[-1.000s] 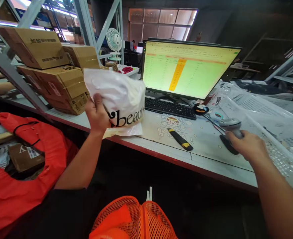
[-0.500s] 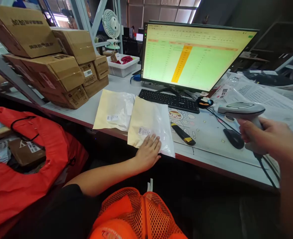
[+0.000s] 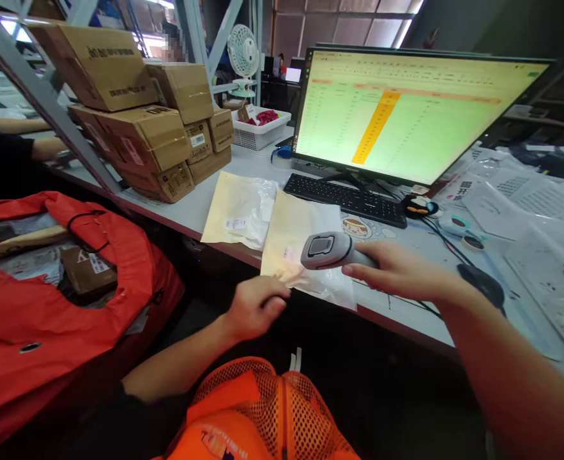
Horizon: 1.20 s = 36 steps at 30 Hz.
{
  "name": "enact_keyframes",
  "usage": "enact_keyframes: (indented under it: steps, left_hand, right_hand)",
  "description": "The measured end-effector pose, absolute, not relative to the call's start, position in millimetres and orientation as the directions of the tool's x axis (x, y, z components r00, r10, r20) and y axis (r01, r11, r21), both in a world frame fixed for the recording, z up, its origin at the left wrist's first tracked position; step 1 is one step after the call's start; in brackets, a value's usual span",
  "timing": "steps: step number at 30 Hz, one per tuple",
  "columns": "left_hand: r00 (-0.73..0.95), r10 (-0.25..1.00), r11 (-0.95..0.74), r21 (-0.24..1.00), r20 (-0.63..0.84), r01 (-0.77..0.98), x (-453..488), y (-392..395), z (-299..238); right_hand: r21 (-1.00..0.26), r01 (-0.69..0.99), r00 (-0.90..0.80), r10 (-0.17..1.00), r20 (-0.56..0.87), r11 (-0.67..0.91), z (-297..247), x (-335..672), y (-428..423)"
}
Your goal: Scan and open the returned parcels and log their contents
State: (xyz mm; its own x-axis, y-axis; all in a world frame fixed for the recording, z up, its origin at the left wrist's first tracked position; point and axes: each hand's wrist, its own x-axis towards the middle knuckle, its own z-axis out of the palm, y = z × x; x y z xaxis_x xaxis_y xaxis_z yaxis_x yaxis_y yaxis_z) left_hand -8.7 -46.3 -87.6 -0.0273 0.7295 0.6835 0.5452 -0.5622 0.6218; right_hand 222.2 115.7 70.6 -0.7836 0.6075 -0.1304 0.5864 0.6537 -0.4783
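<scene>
My right hand (image 3: 396, 271) is closed round a grey handheld barcode scanner (image 3: 327, 250), its head above the nearer mailing bag (image 3: 282, 233). That bag is pale yellow and white plastic, with a label partly lit near the scanner. At the bag's front edge my left hand (image 3: 255, 306) is closed, with fingers curled and thumb folded in, seemingly pinching the bag's near corner. A second mailing bag (image 3: 238, 204) with a white barcode label lies to its left, touching or slightly under it. The utility knife is hidden behind the scanner and right hand.
Behind the bags are a black keyboard (image 3: 346, 199) and a monitor (image 3: 406, 115). Stacked cardboard boxes (image 3: 142, 137) stand at left, beside a metal post. A red bag (image 3: 133, 255) full of parcels sits below. A black mouse (image 3: 480, 284) lies right; a co-worker's arm (image 3: 46, 148) shows far left.
My right hand has swung the scanner left, from beside the mouse to over the nearer bag. My left hand has gone from lying flat on the bag to closing at its front edge.
</scene>
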Motion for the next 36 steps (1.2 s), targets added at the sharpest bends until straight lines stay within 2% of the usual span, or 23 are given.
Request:
enact_keyframes:
  steps: [3,5,9,12,16,20,23,28,31,36]
  left_hand:
    - [-0.503,0.724,-0.296,0.872,0.471,0.391,-54.5,-51.5,-92.0]
    - [-0.645,0.712,-0.197,0.961,0.278,0.196,-78.8,-48.8,-97.3]
    - [-0.674,0.735,-0.068,0.979,-0.082,-0.193,-106.4,-25.7,-98.5]
    - [-0.649,0.733,-0.048,0.935,-0.207,-0.352,-111.5,1.4,-92.7]
    - [-0.680,0.692,-0.195,0.845,-0.242,-0.499,-109.5,29.6,-88.8]
    - [-0.706,0.694,-0.303,0.833,-0.140,-0.463,-109.6,35.4,-93.6]
    - [-0.713,0.693,-0.325,0.838,-0.105,-0.439,-111.3,33.1,-99.7]
    - [-0.721,0.679,-0.279,0.861,-0.136,-0.425,-113.9,31.3,-106.1]
    - [-0.729,0.679,-0.314,0.864,-0.086,-0.394,-116.9,31.6,-107.4]
    - [-0.715,0.691,-0.364,0.804,-0.106,-0.470,-118.2,29.3,-103.7]
  right_hand:
    - [-0.475,0.562,-0.813,0.558,-0.166,0.677,58.6,212.4,123.1]
    - [-0.478,0.560,-0.814,0.558,-0.161,0.677,54.4,211.2,127.0]
    - [-0.461,0.580,-0.790,0.601,-0.118,0.672,59.0,211.5,125.9]
    - [-0.448,0.590,-0.780,0.618,-0.098,0.672,69.2,209.7,123.4]
    - [-0.451,0.570,-0.795,0.600,-0.089,0.687,82.5,201.7,127.7]
    - [-0.453,0.559,-0.808,0.579,-0.109,0.695,87.4,178.9,136.9]
    - [-0.483,0.570,-0.801,0.581,-0.146,0.665,85.0,151.6,144.6]
    - [-0.467,0.593,-0.782,0.608,-0.138,0.656,80.5,102.1,150.9]
    - [-0.453,0.564,-0.809,0.571,-0.138,0.690,79.8,77.0,151.5]
    - [-0.433,0.506,-0.855,0.501,-0.136,0.746,76.2,51.6,151.8]
